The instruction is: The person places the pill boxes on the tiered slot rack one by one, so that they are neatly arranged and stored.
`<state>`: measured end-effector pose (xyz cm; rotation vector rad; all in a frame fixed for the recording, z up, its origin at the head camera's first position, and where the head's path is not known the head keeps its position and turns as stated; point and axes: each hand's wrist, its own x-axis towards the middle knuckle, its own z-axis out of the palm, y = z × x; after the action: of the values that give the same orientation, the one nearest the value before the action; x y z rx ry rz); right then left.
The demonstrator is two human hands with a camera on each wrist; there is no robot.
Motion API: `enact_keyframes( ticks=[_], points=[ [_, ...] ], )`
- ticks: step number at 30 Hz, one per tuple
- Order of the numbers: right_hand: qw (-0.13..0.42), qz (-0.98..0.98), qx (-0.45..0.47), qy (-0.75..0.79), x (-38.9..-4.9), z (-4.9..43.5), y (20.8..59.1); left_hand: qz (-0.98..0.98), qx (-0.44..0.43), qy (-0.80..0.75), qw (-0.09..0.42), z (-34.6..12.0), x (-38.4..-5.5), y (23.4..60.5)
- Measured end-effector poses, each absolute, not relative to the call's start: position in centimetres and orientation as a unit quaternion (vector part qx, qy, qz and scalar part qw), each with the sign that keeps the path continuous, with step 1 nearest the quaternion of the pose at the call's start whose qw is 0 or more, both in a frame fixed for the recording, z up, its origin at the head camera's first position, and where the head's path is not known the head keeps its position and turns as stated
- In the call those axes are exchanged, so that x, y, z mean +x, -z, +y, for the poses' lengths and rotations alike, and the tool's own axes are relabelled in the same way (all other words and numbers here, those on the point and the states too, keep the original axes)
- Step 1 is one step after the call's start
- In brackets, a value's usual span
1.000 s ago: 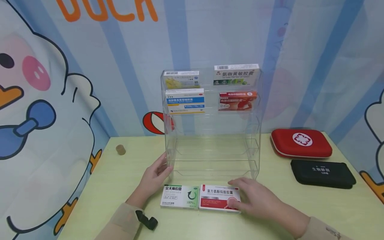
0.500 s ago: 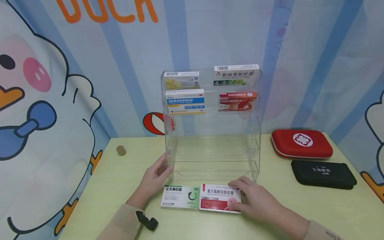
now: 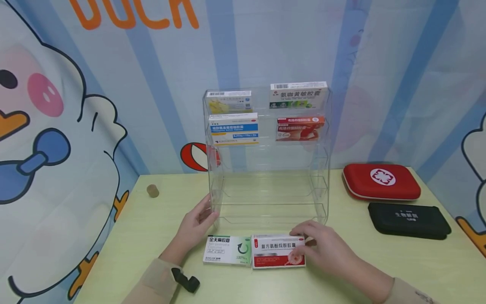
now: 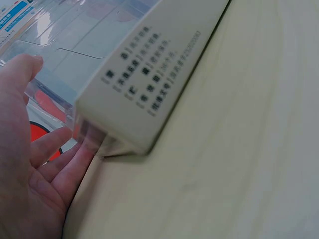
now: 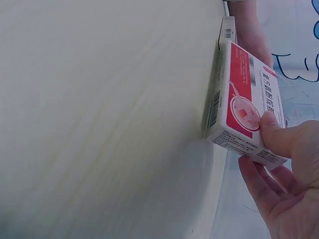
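A clear acrylic display rack [image 3: 267, 198] stands upright at the back of the table. My left hand [image 3: 197, 221] holds its lower left side, thumb at the front edge and fingers along the outer side. In front of the rack, a green-and-white medicine box [image 3: 227, 250] lies face up. Against its right side is a red-and-white medicine box [image 3: 275, 249], slightly tilted. My right hand [image 3: 324, 249] grips this box's right end; in the right wrist view the thumb presses its printed face and the fingers are at its end and underside.
The rack's upper tiers hold several medicine boxes, among them a blue-and-white box [image 3: 233, 128] and a red box [image 3: 300, 128]. To the right lie a red first-aid case [image 3: 381, 182] and a black zip case [image 3: 409, 220]. A small cork-like cylinder [image 3: 152, 191] stands left.
The near edge of the red-and-white box has come up slightly, showing more of its front side. My right thumb has shifted up its face. The left hand and the rack have stayed put.
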<state>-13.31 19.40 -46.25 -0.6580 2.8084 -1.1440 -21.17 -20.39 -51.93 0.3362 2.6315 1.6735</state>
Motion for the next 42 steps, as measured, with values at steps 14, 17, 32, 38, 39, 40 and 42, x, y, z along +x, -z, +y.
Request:
enact_keyframes(
  ticks=[14,17,32,38,39,40,42],
  points=[
    [-0.119,0.88,-0.241,0.392,-14.9,19.0,43.1,0.84,0.111,-0.531,0.001,-20.3,-21.1,51.8],
    [-0.17,0.873,-0.243,0.387,-15.7,18.8,42.1,0.84,0.109,-0.531,0.002,-20.3,-21.1,51.7],
    [-0.293,0.81,-0.228,0.454,-20.5,15.3,37.1,0.841,0.109,-0.53,-0.001,-20.4,-21.1,51.8],
    [-0.311,0.793,-0.21,0.481,-22.2,14.1,36.6,0.838,0.112,-0.533,-0.002,-20.3,-21.1,51.7],
    [-0.313,0.793,-0.205,0.48,-22.4,13.9,36.6,0.838,0.113,-0.533,-0.002,-20.3,-21.1,51.7],
    [-0.315,0.794,-0.202,0.479,-22.6,13.8,36.6,0.838,0.113,-0.533,-0.001,-20.3,-21.1,51.7],
    [-0.317,0.797,-0.198,0.474,-22.9,13.5,36.5,0.838,0.113,-0.533,-0.001,-20.3,-21.1,51.7]
  ],
)
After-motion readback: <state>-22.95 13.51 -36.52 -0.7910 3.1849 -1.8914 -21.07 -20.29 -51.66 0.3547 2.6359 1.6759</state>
